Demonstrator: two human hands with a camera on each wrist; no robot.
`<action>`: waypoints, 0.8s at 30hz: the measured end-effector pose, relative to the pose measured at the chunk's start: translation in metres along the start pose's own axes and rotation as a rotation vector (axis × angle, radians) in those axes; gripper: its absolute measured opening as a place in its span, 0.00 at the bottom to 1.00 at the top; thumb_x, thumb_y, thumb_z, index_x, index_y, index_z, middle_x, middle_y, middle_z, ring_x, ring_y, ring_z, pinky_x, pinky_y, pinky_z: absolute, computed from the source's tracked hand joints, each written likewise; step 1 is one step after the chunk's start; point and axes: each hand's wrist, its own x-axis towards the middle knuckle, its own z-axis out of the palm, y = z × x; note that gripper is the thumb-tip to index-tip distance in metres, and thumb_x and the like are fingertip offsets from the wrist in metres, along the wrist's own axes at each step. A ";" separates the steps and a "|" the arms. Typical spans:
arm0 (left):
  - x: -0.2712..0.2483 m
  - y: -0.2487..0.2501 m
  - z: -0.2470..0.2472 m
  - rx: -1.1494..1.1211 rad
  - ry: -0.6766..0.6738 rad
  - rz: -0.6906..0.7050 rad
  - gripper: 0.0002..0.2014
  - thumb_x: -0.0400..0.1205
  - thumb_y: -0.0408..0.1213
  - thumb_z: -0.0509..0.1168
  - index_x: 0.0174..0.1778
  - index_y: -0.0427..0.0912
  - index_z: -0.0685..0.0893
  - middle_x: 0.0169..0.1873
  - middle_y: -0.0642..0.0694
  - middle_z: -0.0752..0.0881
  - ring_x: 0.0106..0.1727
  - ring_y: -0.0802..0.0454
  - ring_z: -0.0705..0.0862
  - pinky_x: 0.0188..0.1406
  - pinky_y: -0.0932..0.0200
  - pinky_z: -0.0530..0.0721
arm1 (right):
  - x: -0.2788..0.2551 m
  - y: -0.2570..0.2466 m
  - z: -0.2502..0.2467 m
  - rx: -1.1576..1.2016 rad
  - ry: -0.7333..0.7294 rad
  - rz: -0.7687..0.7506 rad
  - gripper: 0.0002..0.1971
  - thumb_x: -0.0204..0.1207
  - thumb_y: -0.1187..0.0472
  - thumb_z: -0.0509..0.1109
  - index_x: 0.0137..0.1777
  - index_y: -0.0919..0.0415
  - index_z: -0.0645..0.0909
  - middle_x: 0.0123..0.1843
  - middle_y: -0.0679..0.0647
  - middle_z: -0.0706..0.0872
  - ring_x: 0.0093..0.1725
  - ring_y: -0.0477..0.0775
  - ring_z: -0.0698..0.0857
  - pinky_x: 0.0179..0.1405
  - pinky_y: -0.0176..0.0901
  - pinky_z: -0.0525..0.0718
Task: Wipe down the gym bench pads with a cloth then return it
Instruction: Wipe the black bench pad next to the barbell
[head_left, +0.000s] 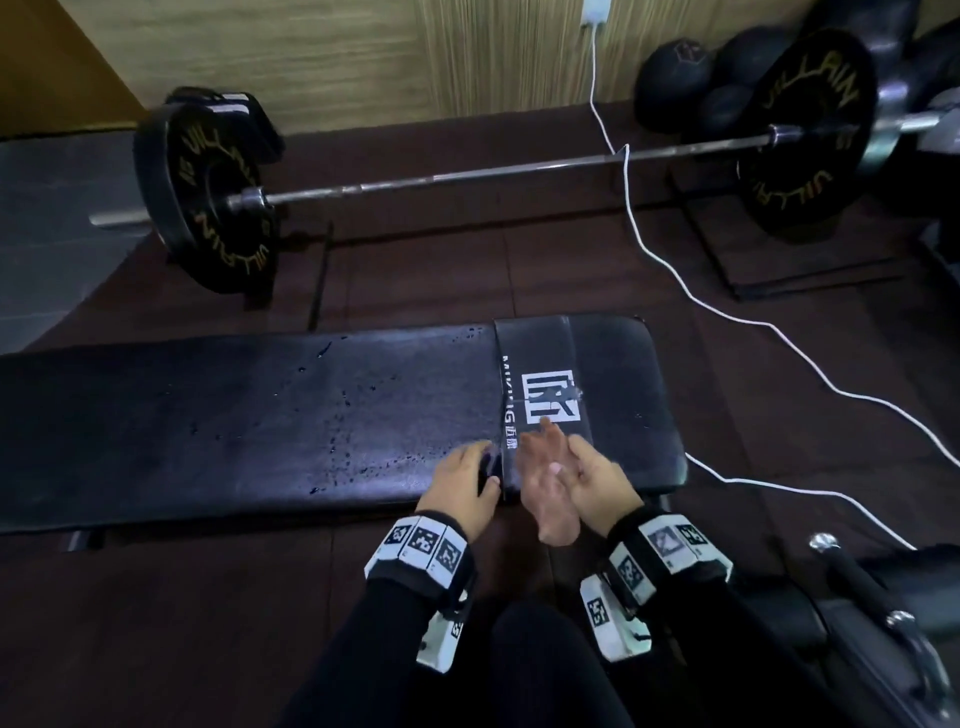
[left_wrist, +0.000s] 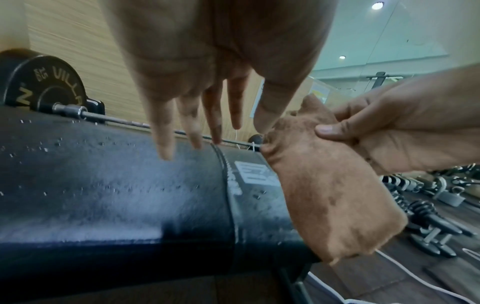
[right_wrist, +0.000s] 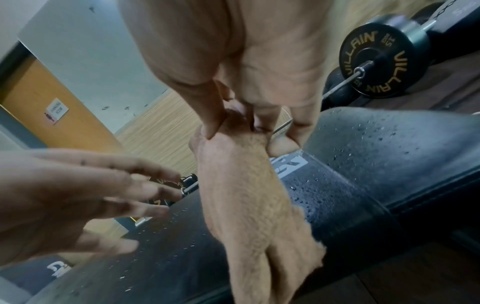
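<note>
The right hand (head_left: 597, 480) pinches the top of a folded tan cloth (left_wrist: 319, 185), which hangs over the near edge of the wet black bench (head_left: 260, 421). The left hand (head_left: 462, 480) hovers just left, fingers spread and holding nothing.

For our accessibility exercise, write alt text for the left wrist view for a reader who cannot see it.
A right hand pinches a folded tan cloth over the end of a black gym bench pad speckled with droplets, while the left hand hangs open beside it. A loaded barbell lies behind the bench.
</note>
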 end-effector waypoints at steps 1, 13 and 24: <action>0.013 -0.012 0.009 0.108 -0.024 -0.017 0.27 0.83 0.43 0.60 0.79 0.48 0.63 0.80 0.44 0.63 0.81 0.46 0.58 0.78 0.49 0.60 | 0.016 0.009 0.005 -0.009 -0.004 0.004 0.06 0.80 0.62 0.64 0.55 0.60 0.75 0.46 0.55 0.87 0.47 0.56 0.85 0.44 0.36 0.75; 0.058 -0.080 0.084 0.395 0.339 0.091 0.25 0.84 0.56 0.40 0.80 0.67 0.56 0.83 0.56 0.48 0.83 0.59 0.40 0.76 0.37 0.30 | 0.058 0.072 0.068 -0.655 0.355 -0.302 0.29 0.79 0.48 0.52 0.77 0.61 0.69 0.79 0.61 0.67 0.78 0.62 0.66 0.73 0.67 0.65; 0.069 -0.093 0.107 0.412 0.628 0.194 0.23 0.83 0.54 0.47 0.73 0.63 0.74 0.76 0.51 0.73 0.77 0.50 0.70 0.74 0.31 0.57 | 0.075 0.086 0.109 -0.744 0.513 -0.439 0.25 0.79 0.47 0.50 0.74 0.48 0.73 0.77 0.57 0.71 0.77 0.58 0.69 0.74 0.59 0.66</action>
